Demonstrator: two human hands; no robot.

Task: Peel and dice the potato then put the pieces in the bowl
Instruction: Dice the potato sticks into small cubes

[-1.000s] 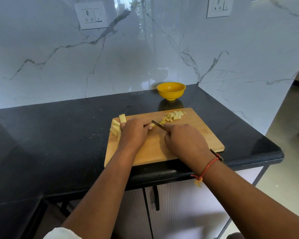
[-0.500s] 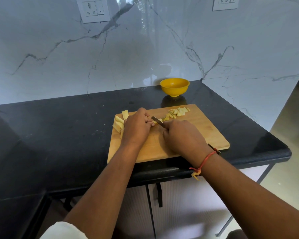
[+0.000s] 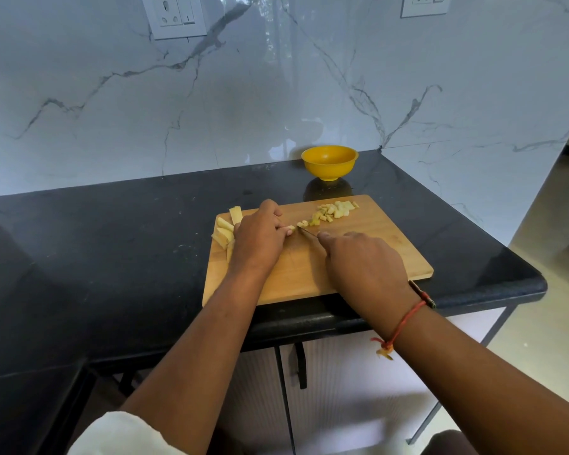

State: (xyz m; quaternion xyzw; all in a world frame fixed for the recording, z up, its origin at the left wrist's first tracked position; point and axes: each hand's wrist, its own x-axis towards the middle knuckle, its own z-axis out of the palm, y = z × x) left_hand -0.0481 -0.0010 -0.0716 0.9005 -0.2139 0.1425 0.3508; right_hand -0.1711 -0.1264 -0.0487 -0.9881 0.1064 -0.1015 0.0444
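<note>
Wooden cutting board (image 3: 358,257) at the front edge of the black bench (image 3: 112,257), potato partly diced on it.
The left hand (image 3: 260,238) curls its fingers down on a potato strip (image 3: 289,228) near the board's middle. The right hand (image 3: 365,264) is wrapped round a knife (image 3: 307,233), its blade just beside the strip's cut end. Diced pieces (image 3: 337,210) lie heaped by the board's back edge, and uncut potato sticks (image 3: 225,233) at its left edge. A yellow bowl (image 3: 329,162) stands at the bench's back edge, just beyond the board.
</note>
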